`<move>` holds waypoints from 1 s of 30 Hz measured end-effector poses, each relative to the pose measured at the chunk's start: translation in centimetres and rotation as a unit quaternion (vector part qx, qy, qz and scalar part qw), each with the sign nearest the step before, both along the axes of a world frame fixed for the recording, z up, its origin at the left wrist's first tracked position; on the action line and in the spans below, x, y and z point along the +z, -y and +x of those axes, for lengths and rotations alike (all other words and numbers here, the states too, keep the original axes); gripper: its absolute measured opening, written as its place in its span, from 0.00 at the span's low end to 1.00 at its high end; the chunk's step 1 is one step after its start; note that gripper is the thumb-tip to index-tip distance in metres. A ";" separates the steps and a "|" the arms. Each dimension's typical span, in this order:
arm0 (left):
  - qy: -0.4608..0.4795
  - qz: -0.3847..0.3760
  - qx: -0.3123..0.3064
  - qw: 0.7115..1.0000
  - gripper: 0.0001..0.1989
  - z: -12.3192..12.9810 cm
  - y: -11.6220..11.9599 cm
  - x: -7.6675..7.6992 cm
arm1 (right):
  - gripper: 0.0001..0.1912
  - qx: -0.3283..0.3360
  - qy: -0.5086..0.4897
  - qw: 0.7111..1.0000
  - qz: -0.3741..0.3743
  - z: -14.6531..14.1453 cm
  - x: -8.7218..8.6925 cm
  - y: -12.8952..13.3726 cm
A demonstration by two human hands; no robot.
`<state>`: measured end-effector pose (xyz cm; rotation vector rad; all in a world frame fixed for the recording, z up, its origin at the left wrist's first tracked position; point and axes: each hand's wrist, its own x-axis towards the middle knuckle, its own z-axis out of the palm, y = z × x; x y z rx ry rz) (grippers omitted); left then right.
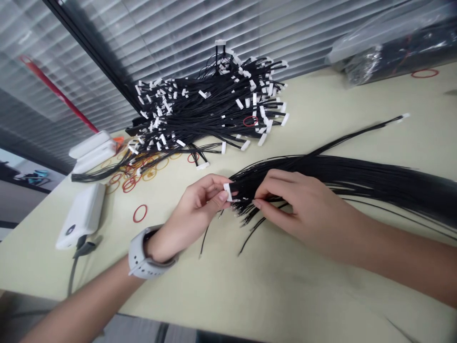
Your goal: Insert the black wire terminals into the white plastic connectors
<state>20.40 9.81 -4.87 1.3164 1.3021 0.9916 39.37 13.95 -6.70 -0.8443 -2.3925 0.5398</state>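
My left hand (194,209), with a grey watch band on its wrist, pinches a small white connector (227,192) between thumb and forefinger. Just right of it, my right hand (296,200) has thumb and forefinger closed together at the black wires near the connector; the exact wire between them is too small to tell. A thick bundle of loose black wires (378,183) runs from under my right hand to the right edge. Thin wire ends with metal tips spread below the connector. One group of wires with a white end (405,116) lies across the bundle, pointing to the upper right.
A large pile of black cables with white connectors (203,114) lies at the back. Red and yellow rubber bands (129,185) are scattered left of it. A white power bank (82,216) with a cable is on the left. Plastic-wrapped black material (396,52) sits at the back right.
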 end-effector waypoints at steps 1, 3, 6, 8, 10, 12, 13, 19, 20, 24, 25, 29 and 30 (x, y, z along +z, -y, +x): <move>-0.002 -0.001 -0.001 1.000 0.03 0.0 0.0 0.0 | 0.06 -0.004 -0.004 1.000 -0.015 0.0 0.1 0.0; -0.005 -0.003 -0.005 1.000 0.04 0.0 0.0 0.0 | 0.06 -0.005 -0.014 0.999 -0.040 0.1 0.2 0.0; 0.000 -0.002 -0.009 1.000 0.04 0.1 0.0 0.0 | 0.07 -0.012 -0.029 0.997 -0.067 0.2 0.1 0.0; -0.002 -0.002 -0.008 1.000 0.04 0.2 0.1 0.0 | 0.07 -0.021 -0.035 0.996 -0.080 0.1 0.1 0.1; -0.009 -0.004 -0.005 1.000 0.04 0.3 0.2 0.1 | 0.07 -0.028 -0.036 0.995 -0.090 0.1 0.2 0.1; -0.010 -0.008 -0.003 1.000 0.04 0.4 0.2 0.1 | 0.07 -0.033 -0.033 0.994 -0.102 0.0 0.3 0.2; -0.008 -0.010 -0.003 1.000 0.04 0.5 0.2 0.2 | 0.07 -0.037 -0.032 0.993 -0.110 -0.1 0.4 0.2; -0.006 -0.019 -0.007 1.000 0.03 0.4 0.2 0.0 | 0.07 -0.051 -0.038 0.985 -0.159 -0.2 0.6 0.2; -0.004 -0.019 -0.009 1.000 0.03 0.3 0.2 0.0 | 0.08 -0.051 -0.041 0.985 -0.162 -0.2 0.5 0.2; 0.009 -0.025 -0.019 0.999 0.04 0.2 0.2 -0.3 | 0.08 -0.059 -0.054 0.980 -0.180 -0.3 0.6 0.3; 0.012 -0.027 -0.020 0.999 0.04 0.1 0.1 -0.3 | 0.08 -0.067 -0.052 0.979 -0.187 -0.3 0.7 0.3; 0.030 -0.037 -0.023 0.999 0.04 0.0 0.0 -0.4 | 0.07 -0.079 -0.033 0.976 -0.202 -0.3 1.1 0.5; 0.033 -0.038 -0.023 0.998 0.04 0.0 -0.1 -0.4 | 0.08 -0.078 -0.032 0.977 -0.197 -0.3 1.1 0.4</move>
